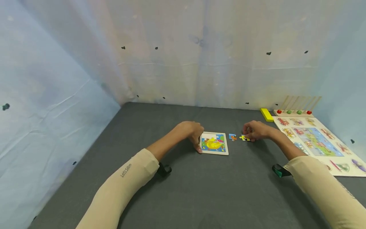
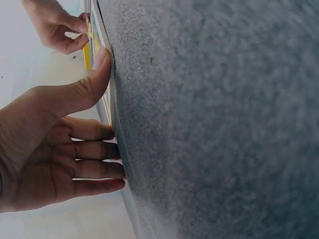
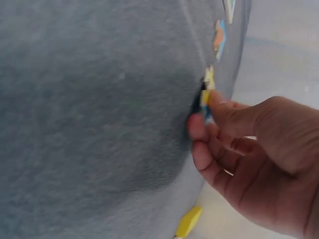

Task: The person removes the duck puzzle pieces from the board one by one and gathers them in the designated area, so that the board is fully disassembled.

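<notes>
A square jigsaw puzzle (image 1: 213, 153) in a pale-rimmed tray shows a yellow bird, with a bare patch at its top left. My left hand (image 1: 195, 135) is at the tray's left side; in the left wrist view its thumb (image 2: 102, 59) rests on the rim and the straight fingers (image 2: 97, 150) reach down by the edge. My right hand (image 1: 256, 130) pinches a yellow-and-blue puzzle piece (image 3: 205, 99) between thumb and fingertip, low over the dark table. Just beyond it lies another yellow piece (image 3: 210, 77). A blue-and-orange piece (image 1: 232, 137) lies between tray and right hand.
Right of my right hand lies a large illustrated board (image 1: 314, 162). Behind it stands a rack of thin rods (image 1: 294, 113) with red and green beads, beside a yellow block (image 1: 267, 115). Pale curtains (image 1: 183, 63) hang around the dark table (image 1: 206, 194).
</notes>
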`<action>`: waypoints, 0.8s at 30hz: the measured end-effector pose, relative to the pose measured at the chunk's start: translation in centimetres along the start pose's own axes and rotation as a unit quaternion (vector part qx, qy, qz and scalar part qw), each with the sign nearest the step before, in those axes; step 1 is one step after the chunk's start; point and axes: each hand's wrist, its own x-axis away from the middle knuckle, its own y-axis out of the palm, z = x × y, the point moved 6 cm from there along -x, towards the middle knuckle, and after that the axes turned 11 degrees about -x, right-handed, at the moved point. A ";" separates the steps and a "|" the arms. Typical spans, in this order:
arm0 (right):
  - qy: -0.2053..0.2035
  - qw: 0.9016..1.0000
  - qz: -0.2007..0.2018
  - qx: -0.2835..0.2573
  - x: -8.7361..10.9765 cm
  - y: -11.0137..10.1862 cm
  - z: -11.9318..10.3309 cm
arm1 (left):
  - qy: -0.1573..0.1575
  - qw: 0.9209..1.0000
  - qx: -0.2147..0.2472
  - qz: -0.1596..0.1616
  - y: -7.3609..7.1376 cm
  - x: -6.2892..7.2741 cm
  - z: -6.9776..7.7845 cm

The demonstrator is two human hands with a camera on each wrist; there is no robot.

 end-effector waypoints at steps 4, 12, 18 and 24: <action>0.004 0.999 0.000 0.039 -0.1 -0.6 -0.4 | -0.004 1.000 -0.001 -0.006 -0.3 -0.3 0.0; 0.005 0.999 -0.034 0.039 0.0 -0.6 -0.4 | 0.008 1.000 -0.008 -0.021 -0.3 -0.6 0.0; -0.013 0.998 -0.037 0.047 -0.1 -0.2 -0.4 | 0.006 1.000 -0.013 -0.023 -0.2 -0.9 0.0; -0.007 0.998 -0.033 0.052 -0.3 -0.3 -0.3 | 0.008 1.000 -0.005 -0.019 -0.2 -0.8 -0.1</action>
